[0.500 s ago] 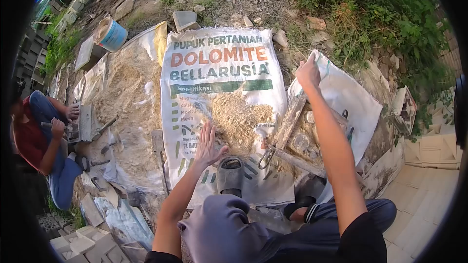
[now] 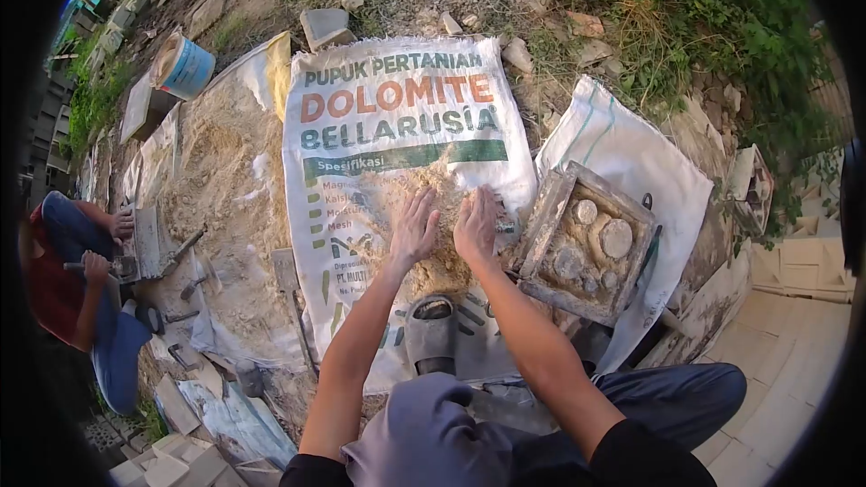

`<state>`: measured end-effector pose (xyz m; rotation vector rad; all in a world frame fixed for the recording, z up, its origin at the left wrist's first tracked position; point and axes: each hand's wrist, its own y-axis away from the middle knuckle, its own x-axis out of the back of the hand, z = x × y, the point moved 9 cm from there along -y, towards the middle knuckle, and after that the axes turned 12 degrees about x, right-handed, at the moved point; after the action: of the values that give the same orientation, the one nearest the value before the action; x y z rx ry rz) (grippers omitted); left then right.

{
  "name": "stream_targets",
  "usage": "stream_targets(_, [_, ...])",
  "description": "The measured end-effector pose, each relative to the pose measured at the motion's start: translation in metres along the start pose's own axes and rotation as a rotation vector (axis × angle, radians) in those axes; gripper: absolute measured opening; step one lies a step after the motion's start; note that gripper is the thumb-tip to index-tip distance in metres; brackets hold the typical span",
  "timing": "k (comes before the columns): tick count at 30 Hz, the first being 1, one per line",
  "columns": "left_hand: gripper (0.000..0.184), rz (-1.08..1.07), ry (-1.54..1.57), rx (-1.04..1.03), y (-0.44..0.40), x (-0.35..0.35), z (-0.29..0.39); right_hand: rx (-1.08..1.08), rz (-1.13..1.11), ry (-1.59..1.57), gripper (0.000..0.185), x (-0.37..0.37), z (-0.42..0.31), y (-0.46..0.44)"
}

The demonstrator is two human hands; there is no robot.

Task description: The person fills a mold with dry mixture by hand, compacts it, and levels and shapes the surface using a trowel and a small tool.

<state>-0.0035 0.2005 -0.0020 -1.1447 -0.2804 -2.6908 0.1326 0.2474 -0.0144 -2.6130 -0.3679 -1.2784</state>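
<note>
Your left hand (image 2: pixel 415 225) and right hand (image 2: pixel 476 224), apart, fingers extended, flank the sand (image 2: pixel 437 276); sack (image 2: pixel 397 106) beneath presumably keeps it clean.

Far left, a blue bucket (image 2: pixel 191 72) just beside a slab (image 2: pixel 142 108); far, a grey block (image 2: pixel 326 28) on the soil (image 2: pixel 406 2); far right, green plants (image 2: pixel 713 32); near right, pale tiles (image 2: pixel 783 343); left, a person in red (image 2: pixel 65 275); near left, a pale blue sheet (image 2: pixel 236 415).
</note>
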Motion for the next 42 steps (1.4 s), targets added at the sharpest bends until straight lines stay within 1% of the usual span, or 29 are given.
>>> stream_targets(2, [0.046, -0.012, 0.266, 0.033, 0.01, 0.005, 0.009, 0.039, 0.064, -0.053, 0.05, 0.0, -0.003, 0.008])
stream_targets(4, [0.045, 0.003, 0.34, 0.063, 0.016, 0.002, 0.015, 0.073, 0.122, -0.267, 0.047, 0.006, -0.013, 0.015])
stream_targets(5, [0.045, 0.021, 0.423, 0.096, 0.018, 0.001, 0.013, 0.072, 0.127, -0.275, 0.047, 0.005, -0.019, 0.019])
stream_targets(7, [0.047, 0.068, 0.586, 0.181, 0.022, -0.008, 0.01, -0.026, 0.173, -0.463, 0.047, 0.005, -0.024, 0.027])
stream_targets(8, [0.047, 0.064, 0.585, 0.178, 0.024, -0.015, 0.015, -0.03, 0.177, -0.463, 0.047, 0.007, -0.028, 0.029])
stream_targets(10, [0.048, 0.125, 0.863, 0.302, 0.027, -0.023, 0.007, -0.163, 0.245, -0.71, 0.05, 0.002, -0.02, 0.035])
stream_targets(11, [0.048, 0.116, 0.86, 0.289, 0.025, -0.023, 0.01, -0.181, 0.291, -0.8, 0.05, 0.0, -0.018, 0.036])
stream_targets(12, [0.048, 0.114, 0.962, 0.32, 0.027, -0.026, 0.01, -0.185, 0.307, -0.796, 0.05, 0.004, -0.016, 0.036])
stream_targets(14, [0.048, 0.111, 1.159, 0.391, 0.031, -0.03, 0.009, -0.265, 0.289, -0.983, 0.048, -0.002, -0.014, 0.039])
stream_targets(15, [0.048, 0.139, 1.1, 0.354, 0.031, -0.011, 0.032, -0.302, 0.354, -1.178, 0.047, -0.004, -0.013, 0.036])
stream_targets(18, [0.048, 0.061, 1.233, 0.226, 0.02, 0.012, 0.08, -0.257, 0.386, -1.217, 0.049, 0.035, -0.027, 0.022])
stream_targets(19, [0.047, 0.065, 1.217, 0.222, 0.012, 0.013, 0.087, -0.367, 0.394, -1.09, 0.049, 0.066, -0.038, 0.02])
stream_targets(20, [0.047, 0.041, 1.229, 0.185, -0.002, 0.01, 0.103, -0.345, 0.433, -1.081, 0.049, 0.075, -0.026, 0.008])
stream_targets(21, [0.047, 0.043, 1.15, 0.133, 0.001, 0.012, 0.118, -0.298, 0.478, -1.173, 0.049, 0.078, -0.017, 0.011])
stream_targets(22, [0.048, 0.06, 1.081, 0.053, -0.007, 0.023, 0.149, -0.215, 0.524, -1.265, 0.05, 0.107, -0.022, -0.001])
stream_targets(23, [0.049, 0.032, 1.035, -0.009, 0.002, 0.027, 0.182, -0.13, 0.561, -1.243, 0.048, 0.145, -0.024, 0.007])
stream_targets(24, [0.051, -0.095, 1.165, 0.024, 0.006, 0.008, 0.194, -0.123, 0.598, -1.247, 0.046, 0.162, -0.014, 0.017])
stream_targets(26, [0.05, -0.048, 0.929, -0.067, 0.005, -0.007, 0.234, -0.153, 0.719, -1.151, 0.045, 0.2, 0.015, 0.025])
stream_targets(27, [0.049, -0.124, 0.995, -0.06, 0.002, -0.032, 0.241, -0.15, 0.752, -1.23, 0.045, 0.206, 0.03, 0.028])
stream_targets(28, [0.048, -0.143, 0.961, -0.035, 0.012, -0.043, 0.251, -0.161, 0.763, -1.229, 0.045, 0.206, 0.045, 0.038])
stream_targets(30, [0.048, -0.187, 0.967, -0.068, 0.009, -0.062, 0.272, -0.128, 0.855, -1.105, 0.046, 0.223, 0.074, 0.044])
stream_targets(31, [0.048, -0.203, 0.961, -0.074, 0.012, -0.07, 0.277, -0.18, 0.868, -1.024, 0.047, 0.225, 0.083, 0.053])
stream_targets(32, [0.047, -0.179, 0.882, -0.078, 0.009, -0.075, 0.279, -0.177, 0.889, -1.027, 0.047, 0.228, 0.092, 0.052])
stream_targets(34, [0.046, -0.167, 0.791, -0.056, 0.017, -0.086, 0.271, -0.101, 0.891, -0.79, 0.048, 0.239, 0.096, 0.063])
stream_targets(36, [0.046, -0.006, 0.468, -0.175, 0.014, -0.08, 0.276, -0.073, 0.908, -0.843, 0.047, 0.244, 0.103, 0.065])
stream_targets(37, [0.049, -0.059, 0.318, -0.226, 0.015, -0.086, 0.281, -0.043, 0.91, -0.891, 0.045, 0.25, 0.103, 0.066])
stream_targets(38, [0.049, -0.063, 0.313, -0.226, 0.016, -0.088, 0.281, -0.047, 0.913, -0.894, 0.045, 0.255, 0.106, 0.068])
stream_targets(40, [0.053, -0.067, -0.111, -0.41, 0.026, -0.111, 0.293, -0.037, 0.938, -0.797, 0.046, 0.276, 0.109, 0.074])
stream_targets(42, [0.056, -0.09, -0.157, -0.44, 0.026, -0.13, 0.297, -0.048, 0.968, -0.795, 0.046, 0.29, 0.119, 0.078])
